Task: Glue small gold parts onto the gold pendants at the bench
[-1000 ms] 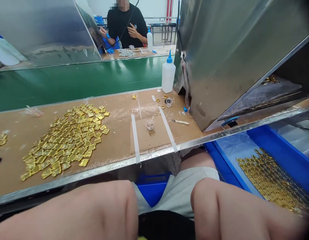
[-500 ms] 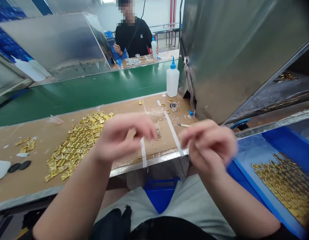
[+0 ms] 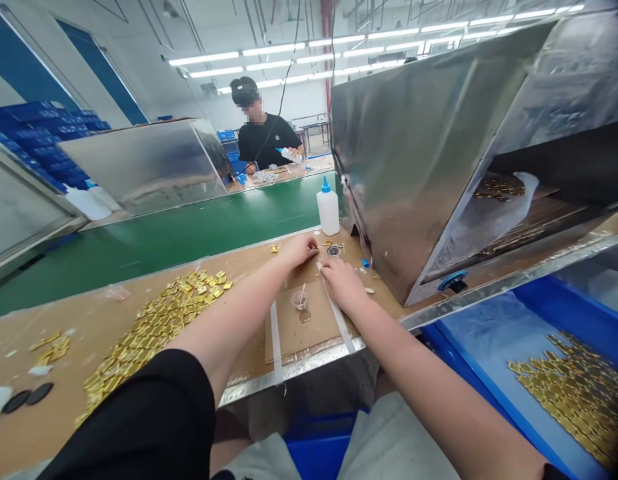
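My left hand [image 3: 303, 249] reaches to the back of the cardboard-covered bench, its fingers curled into a pinch. Whatever lies between those fingertips is too small to make out. Beside it my right hand [image 3: 341, 279] is palm down with bent fingers together, by the far end of a white tape strip [image 3: 343, 325]; its fingertips are partly hidden. Just beyond the hands are a small dark-filled cup [image 3: 333, 251] and a gold ring-shaped piece [image 3: 327, 243]. Closer to me, a clear cup [image 3: 299, 301] with a thin stick in it stands between two tape strips.
A white squeeze bottle [image 3: 329, 212] with a blue tip stands behind the hands. Many gold pieces [image 3: 159, 317] cover the bench at left. A metal hood [image 3: 413, 167] rises at right, above a blue tray [image 3: 479, 360] of gold pieces. Across the green belt [image 3: 229, 223] sits a person.
Both hands have moved from above the bench's front edge to its back. My view has tilted up. The person across now holds a bottle tilted.
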Action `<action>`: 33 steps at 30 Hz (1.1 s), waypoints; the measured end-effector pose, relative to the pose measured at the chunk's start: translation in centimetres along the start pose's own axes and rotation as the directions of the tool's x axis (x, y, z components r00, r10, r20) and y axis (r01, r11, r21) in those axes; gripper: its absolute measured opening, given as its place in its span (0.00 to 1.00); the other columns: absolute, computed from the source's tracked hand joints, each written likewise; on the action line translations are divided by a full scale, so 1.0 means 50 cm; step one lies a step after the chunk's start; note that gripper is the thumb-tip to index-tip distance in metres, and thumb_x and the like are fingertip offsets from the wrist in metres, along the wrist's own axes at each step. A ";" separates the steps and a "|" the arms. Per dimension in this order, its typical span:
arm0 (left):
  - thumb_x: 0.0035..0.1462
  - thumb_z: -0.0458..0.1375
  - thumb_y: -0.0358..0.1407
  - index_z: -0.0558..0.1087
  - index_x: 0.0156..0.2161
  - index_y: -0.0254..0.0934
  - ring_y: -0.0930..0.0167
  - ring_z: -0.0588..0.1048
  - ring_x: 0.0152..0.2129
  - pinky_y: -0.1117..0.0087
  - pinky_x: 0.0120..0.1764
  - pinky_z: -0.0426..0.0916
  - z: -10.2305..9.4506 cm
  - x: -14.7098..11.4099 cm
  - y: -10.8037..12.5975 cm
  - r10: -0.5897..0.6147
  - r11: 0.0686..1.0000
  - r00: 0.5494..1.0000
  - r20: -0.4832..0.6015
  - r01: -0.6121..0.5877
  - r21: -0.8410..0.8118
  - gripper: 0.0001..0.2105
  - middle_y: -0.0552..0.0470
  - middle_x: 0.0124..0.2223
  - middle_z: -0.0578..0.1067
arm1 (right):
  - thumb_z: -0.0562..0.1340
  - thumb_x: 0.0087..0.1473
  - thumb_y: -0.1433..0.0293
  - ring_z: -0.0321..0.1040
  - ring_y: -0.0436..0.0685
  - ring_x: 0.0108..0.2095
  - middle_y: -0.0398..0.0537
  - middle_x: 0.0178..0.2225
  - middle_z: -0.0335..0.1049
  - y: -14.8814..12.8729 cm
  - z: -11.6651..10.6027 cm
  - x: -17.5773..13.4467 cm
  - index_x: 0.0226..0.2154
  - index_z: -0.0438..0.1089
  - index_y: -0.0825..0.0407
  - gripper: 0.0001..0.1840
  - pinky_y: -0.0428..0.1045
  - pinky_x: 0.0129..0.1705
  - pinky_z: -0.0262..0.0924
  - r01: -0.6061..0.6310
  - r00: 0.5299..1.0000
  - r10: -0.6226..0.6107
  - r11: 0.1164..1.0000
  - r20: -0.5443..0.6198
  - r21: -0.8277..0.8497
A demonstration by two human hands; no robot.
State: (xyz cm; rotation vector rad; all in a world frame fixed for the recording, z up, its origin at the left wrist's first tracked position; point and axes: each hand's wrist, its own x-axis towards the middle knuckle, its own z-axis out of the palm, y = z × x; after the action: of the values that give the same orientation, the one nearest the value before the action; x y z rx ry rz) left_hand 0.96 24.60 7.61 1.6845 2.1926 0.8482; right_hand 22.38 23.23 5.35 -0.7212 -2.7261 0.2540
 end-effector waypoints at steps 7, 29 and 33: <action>0.41 0.75 0.34 0.75 0.26 0.39 0.71 0.67 0.21 0.71 0.28 0.59 -0.005 0.014 -0.006 -0.011 0.999 1.000 0.029 0.013 -0.050 0.12 0.55 0.24 0.75 | 0.55 0.69 0.73 0.67 0.63 0.52 0.54 0.47 0.75 0.014 0.004 0.010 0.46 0.77 0.48 0.15 0.55 0.52 0.63 -0.056 0.998 0.060 0.991 -0.032 0.119; 0.62 0.66 0.40 0.80 0.38 0.41 0.72 0.72 0.29 0.70 0.34 0.64 -0.101 -0.181 0.202 0.485 0.869 0.872 0.056 -0.489 0.077 0.05 0.53 0.37 0.79 | 0.60 0.57 0.79 0.77 0.52 0.32 0.49 0.30 0.79 -0.022 -0.061 -0.011 0.34 0.74 0.55 0.07 0.47 0.39 0.77 0.190 0.834 0.454 -0.770 0.313 0.609; 0.61 0.67 0.43 0.81 0.44 0.43 0.70 0.76 0.35 0.68 0.40 0.69 -0.093 -0.173 0.230 0.493 0.855 0.816 0.302 -0.518 0.004 0.10 0.51 0.45 0.81 | 0.52 0.65 0.77 0.77 0.53 0.30 0.49 0.29 0.78 -0.040 -0.087 -0.049 0.35 0.72 0.55 0.14 0.46 0.31 0.75 0.225 0.837 0.394 -0.880 0.380 0.418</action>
State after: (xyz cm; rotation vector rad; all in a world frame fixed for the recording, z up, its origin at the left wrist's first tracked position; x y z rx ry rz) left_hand 10.29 16.95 16.74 2.3233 1.6210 0.5609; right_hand 24.96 20.68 9.29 -0.3461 -0.0120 2.2910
